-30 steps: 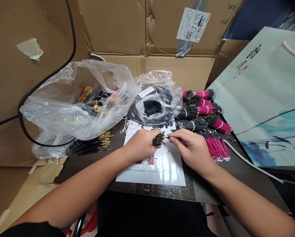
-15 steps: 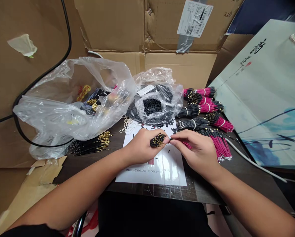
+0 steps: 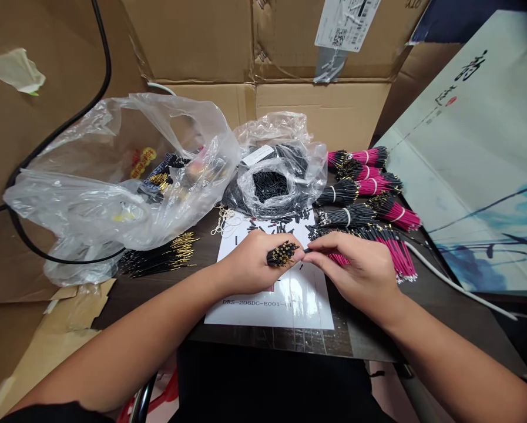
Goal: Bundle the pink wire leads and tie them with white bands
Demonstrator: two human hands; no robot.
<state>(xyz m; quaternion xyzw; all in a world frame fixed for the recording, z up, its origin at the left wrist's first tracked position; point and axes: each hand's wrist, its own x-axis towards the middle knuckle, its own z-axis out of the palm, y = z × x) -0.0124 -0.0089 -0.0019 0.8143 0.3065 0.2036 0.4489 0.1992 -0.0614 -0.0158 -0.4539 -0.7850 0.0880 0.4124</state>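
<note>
My left hand is shut on a tight bundle of black wires with gold-tipped ends, which face up and toward my right hand. My right hand pinches a thin black wire between thumb and fingers, its tip right beside the bundle. Both hands hover over a white printed sheet labelled DRS-206DC-E001. Just past my right hand lie loose pink-sleeved wires. Several banded pink-and-black wire bundles lie beyond it.
A clear bag of short black sleeves sits behind the sheet, with loose sleeves spilled in front. Gold-tipped black wires and a large plastic bag lie left. Cardboard stands behind the dark table; a printed paper bag leans right.
The bundle in my left hand has tilted, showing its gold tips more end-on. My right hand has closed in beside it. The whole view has shifted slightly, with the table lower-left items drifting left.
</note>
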